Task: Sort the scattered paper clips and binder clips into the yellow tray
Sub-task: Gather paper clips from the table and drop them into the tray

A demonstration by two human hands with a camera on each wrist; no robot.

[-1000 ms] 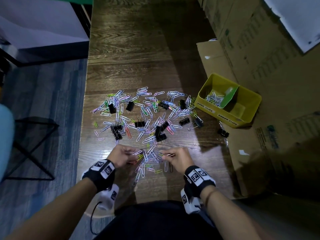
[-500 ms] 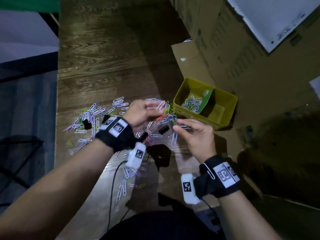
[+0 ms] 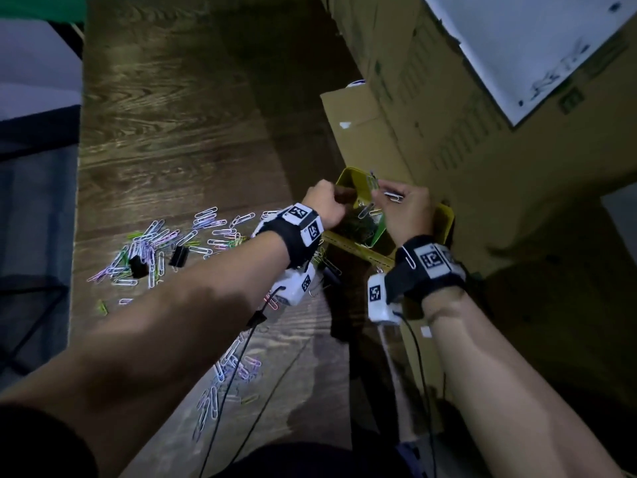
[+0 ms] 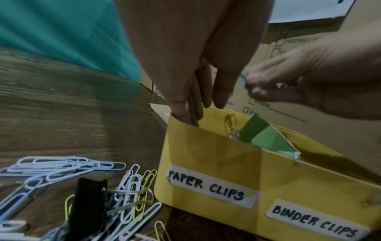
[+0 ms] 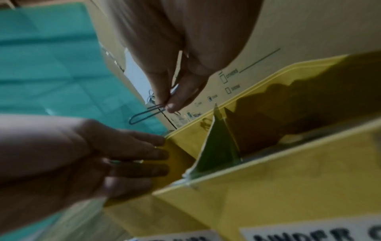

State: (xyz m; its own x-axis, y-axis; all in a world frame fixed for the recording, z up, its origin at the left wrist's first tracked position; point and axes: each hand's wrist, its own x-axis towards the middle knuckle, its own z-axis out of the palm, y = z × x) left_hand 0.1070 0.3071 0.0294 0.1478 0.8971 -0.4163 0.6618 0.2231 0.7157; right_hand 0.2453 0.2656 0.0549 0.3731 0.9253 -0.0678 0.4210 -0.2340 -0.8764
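Note:
The yellow tray (image 3: 446,219) has a green divider (image 4: 266,138) and front labels reading PAPER CLIPS and BINDER CLIPS. My left hand (image 4: 198,110) hangs over the paper-clip side, fingers straight and pointing down into it, holding nothing I can see. A clip (image 4: 230,124) shows just inside that compartment. My right hand (image 5: 168,104) is above the tray's far rim and pinches paper clips (image 5: 144,115) between thumb and fingers. Several coloured paper clips (image 3: 165,243) and black binder clips (image 3: 179,257) lie scattered on the wooden table left of the tray.
Cardboard boxes (image 3: 448,115) stand right behind and beside the tray, one with a white sheet (image 3: 517,46) on it. The table's left edge (image 3: 74,236) drops to dark floor. More paper clips (image 3: 220,374) lie near my body, under the wrist camera cables.
Both hands rose from the pile and moved right to the tray. The left hand, which held clips half a second ago, now has straight fingers. The right hand still pinches clips.

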